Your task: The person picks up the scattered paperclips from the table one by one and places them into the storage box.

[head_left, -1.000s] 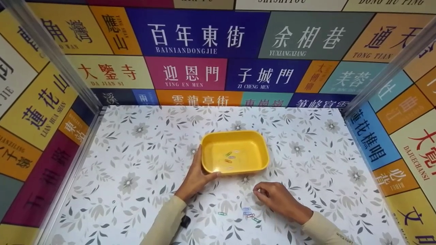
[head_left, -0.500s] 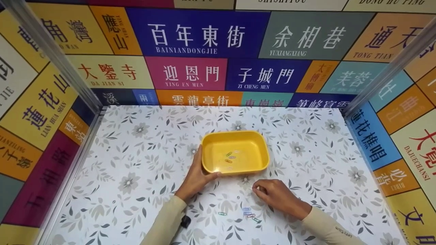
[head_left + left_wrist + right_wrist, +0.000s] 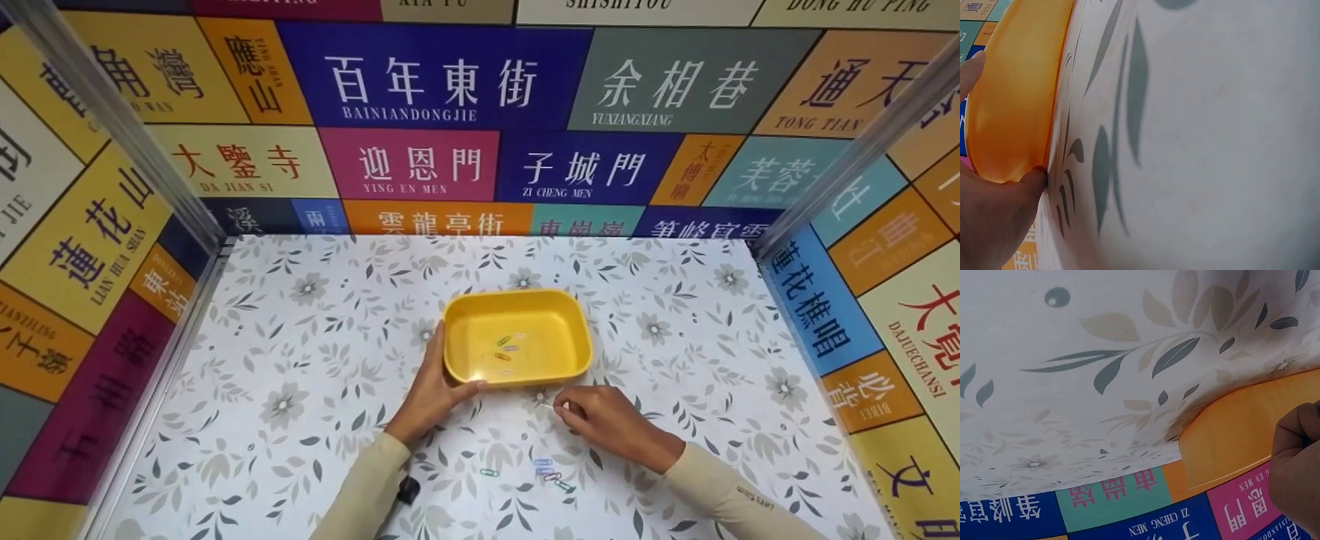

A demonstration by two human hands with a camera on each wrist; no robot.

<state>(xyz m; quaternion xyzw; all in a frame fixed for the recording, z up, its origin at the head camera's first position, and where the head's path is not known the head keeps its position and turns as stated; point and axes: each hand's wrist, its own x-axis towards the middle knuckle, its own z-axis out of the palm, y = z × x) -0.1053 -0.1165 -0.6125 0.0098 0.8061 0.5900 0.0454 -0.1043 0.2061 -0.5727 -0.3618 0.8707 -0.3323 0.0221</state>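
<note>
A yellow plastic box stands on the table, with several small coloured paper clips on its floor. My left hand grips its near left corner, the thumb along the front wall and the fingers at the left side; the left wrist view shows the thumb against the box's wall. In front of the box's near right corner, my right hand has its fingers curled. A thin pale paper clip sticks out from its pinched fingertips. The right wrist view shows only part of this hand, and the clip is hidden there.
Several more paper clips lie on the table in front of the box, a green one apart and blue, red and green ones in a cluster. The table has a floral cover. Printed panels stand at the back and both sides.
My right hand has moved slightly away from me and left, nearer the box, and the pale clip now shows at its fingertips. My left hand and the box have stayed put.
</note>
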